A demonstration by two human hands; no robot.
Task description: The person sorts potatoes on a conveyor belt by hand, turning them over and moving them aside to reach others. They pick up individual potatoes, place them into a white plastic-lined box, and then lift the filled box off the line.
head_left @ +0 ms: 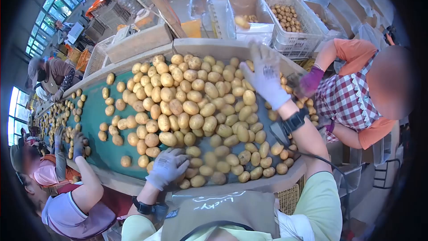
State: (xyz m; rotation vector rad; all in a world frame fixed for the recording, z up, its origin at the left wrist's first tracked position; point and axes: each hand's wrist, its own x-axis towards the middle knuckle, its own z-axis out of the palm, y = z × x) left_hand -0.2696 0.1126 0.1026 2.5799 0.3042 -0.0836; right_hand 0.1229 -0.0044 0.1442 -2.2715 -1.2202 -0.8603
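A large heap of potatoes (191, 93) lies on a green conveyor belt (104, 118) in front of me. My left hand (167, 168), in a whitish work glove, rests at the near edge of the heap, fingers spread and touching potatoes. My right hand (266, 76), gloved the same way, reaches over the far right side of the pile with its fingers extended and apart; no potato shows in it. Beyond it, a blurred potato (242, 22) appears in mid-air at the opening of a lined carton (251, 6).
A white plastic crate (292, 44) of potatoes stands past the far rim of the belt (214, 44). At right, a co-worker in a checked apron (341, 93) reaches toward the belt. Other people work along the left, one with a gloved hand (78, 145) over potatoes.
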